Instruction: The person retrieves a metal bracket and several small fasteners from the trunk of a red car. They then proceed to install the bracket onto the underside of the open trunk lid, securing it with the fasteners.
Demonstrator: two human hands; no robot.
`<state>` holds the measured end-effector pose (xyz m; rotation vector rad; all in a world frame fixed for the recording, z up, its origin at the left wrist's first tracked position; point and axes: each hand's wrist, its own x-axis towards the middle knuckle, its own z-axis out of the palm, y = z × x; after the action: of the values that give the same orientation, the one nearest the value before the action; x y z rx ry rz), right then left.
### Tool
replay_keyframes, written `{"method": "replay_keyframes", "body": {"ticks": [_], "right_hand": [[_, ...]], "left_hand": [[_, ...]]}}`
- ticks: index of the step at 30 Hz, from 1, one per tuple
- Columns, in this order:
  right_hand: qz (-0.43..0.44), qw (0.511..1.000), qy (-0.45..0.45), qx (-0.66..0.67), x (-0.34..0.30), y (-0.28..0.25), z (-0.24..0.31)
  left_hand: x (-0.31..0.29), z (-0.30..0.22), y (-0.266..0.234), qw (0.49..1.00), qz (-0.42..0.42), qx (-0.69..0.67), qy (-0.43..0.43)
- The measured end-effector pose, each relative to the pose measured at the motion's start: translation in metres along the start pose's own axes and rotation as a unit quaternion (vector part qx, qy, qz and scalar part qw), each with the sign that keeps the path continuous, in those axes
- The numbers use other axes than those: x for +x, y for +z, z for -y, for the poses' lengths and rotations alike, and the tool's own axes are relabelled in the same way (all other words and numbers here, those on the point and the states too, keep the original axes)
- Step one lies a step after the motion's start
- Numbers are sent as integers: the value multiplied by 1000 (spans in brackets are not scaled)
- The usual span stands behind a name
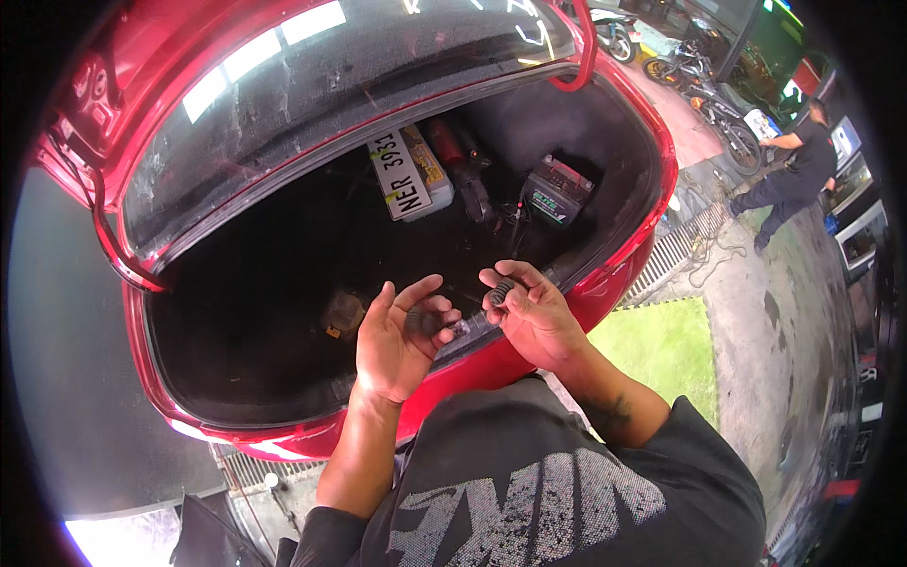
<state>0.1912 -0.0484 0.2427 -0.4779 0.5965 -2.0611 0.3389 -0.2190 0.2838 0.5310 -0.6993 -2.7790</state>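
My right hand pinches a small dark ribbed piece, rounded and coil-like, between thumb and fingers. Beside it, my left hand is palm up with its fingers apart and loosely curved. A dark patch lies within the curl of its fingers, and I cannot make out what it is. Both hands are over the rear sill of a red car's open trunk. Inside, a small box-like thing with an orange mark lies left of my left hand.
Deeper in the trunk are a license plate, a red cylinder and a car battery. The raised red lid stands beyond. To the right, a person in dark clothes is near parked motorcycles; a green mat lies on the floor.
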Motion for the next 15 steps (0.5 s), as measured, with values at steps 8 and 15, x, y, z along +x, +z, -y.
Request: {"method": "replay_keyframes", "body": {"ticks": [8,15], "right_hand": [[-22,996,-80,-37,-23,29,0],[-39,960,-142,-237,-31,28,-22]], "left_hand": [[-17,-3,32,980,1,193,39],[-29,20,13,788,4,570,234]]}}
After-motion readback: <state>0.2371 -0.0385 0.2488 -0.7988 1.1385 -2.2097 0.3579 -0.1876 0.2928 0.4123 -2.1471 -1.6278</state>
